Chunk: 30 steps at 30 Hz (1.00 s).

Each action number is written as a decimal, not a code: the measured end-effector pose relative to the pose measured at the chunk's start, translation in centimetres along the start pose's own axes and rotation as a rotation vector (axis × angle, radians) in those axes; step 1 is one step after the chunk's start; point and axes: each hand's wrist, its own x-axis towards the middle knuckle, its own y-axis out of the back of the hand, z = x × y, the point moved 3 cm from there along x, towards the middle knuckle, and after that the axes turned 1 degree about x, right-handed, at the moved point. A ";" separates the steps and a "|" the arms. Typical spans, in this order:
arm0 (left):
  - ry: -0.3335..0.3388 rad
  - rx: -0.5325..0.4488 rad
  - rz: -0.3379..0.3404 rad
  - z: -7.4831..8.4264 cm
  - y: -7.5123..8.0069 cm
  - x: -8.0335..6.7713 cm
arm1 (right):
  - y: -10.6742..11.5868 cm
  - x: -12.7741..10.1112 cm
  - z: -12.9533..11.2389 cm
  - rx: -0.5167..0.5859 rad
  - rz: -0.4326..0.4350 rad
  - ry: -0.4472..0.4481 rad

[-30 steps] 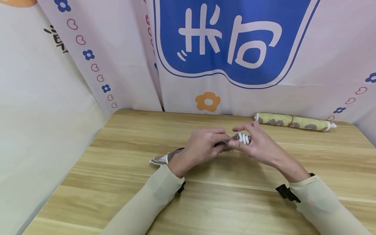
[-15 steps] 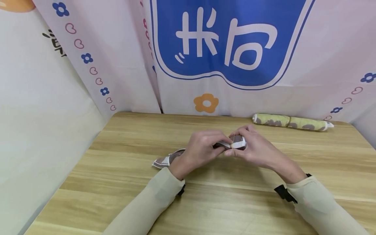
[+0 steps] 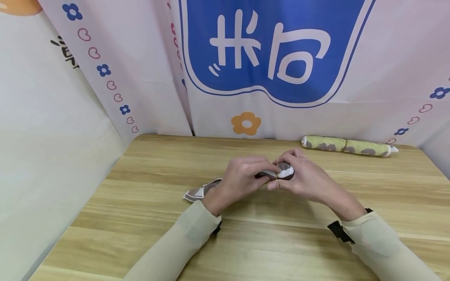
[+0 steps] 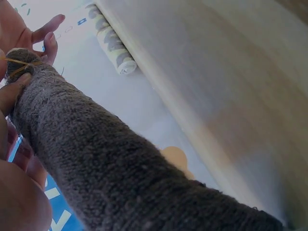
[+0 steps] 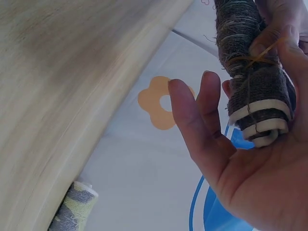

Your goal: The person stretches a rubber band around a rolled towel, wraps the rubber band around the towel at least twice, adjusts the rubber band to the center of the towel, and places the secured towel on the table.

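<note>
A brown-grey towel (image 4: 101,139) is rolled into a tight tube with white-striped layers at its end (image 5: 260,122). My left hand (image 3: 242,175) grips the roll near that end, while its loose pointed tail (image 3: 194,194) shows on the left by my wrist. A thin tan rubber band (image 5: 255,59) crosses the roll just short of the striped end. My right hand (image 3: 311,177) is around this end, thumb and forefinger drawing the band taut. Its other fingers (image 5: 185,108) stand away from the towel in the right wrist view.
Behind my right hand, a yellow and grey rolled towel (image 3: 365,147), banded at its middle, lies along the back of the wooden table (image 3: 267,242). A white printed cloth (image 3: 154,97) hangs right behind the table's rear edge.
My right hand has shifted slightly left and turned, and the roll's striped end has changed its facing. The rubber band now sits stretched around the roll. My left hand keeps its grip.
</note>
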 end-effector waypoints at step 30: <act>-0.034 -0.019 0.234 0.0 0.4 0.1 | 0.9 0.7 0.9 -0.025 0.024 -0.091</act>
